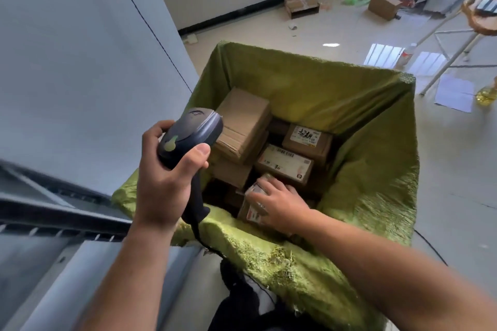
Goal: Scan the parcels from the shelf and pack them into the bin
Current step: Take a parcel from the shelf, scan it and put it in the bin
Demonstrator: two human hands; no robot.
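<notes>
At the bin's (376, 142) near-left corner, above its rim, the left hand (172, 169) grips the scanner (188, 134). The fingers are wrapped round the handle and the thumb lies across its front. The cable trails down over the bin's near rim. The scanner head is raised and tipped toward the bin's inside. That probably keeps it out of the packing hand's way while leaving it ready for the next label. The grey shelf (53, 209) runs just left of the bin's near-left corner.

Just inside the bin's near rim, the right hand (279, 201) reaches down palm-first. Its fingers are curled over the top of a small taped parcel (252, 209) and hold it. The parcel sits under the fingers and to the left of the palm, with its labelled end showing toward the near rim. It looks as if it is being set into the open gap at the bin's near side, since the rest of the floor is already taken.

Deeper in the bin, a labelled parcel (285, 164) lies just beyond the fingertips, with a second labelled parcel (306, 140) behind it. A plain cardboard box (242, 121) leans by the bin's left wall, stacked on others.

Well beyond the bin's far rim, loose cartons (301, 4) lie on the floor.
</notes>
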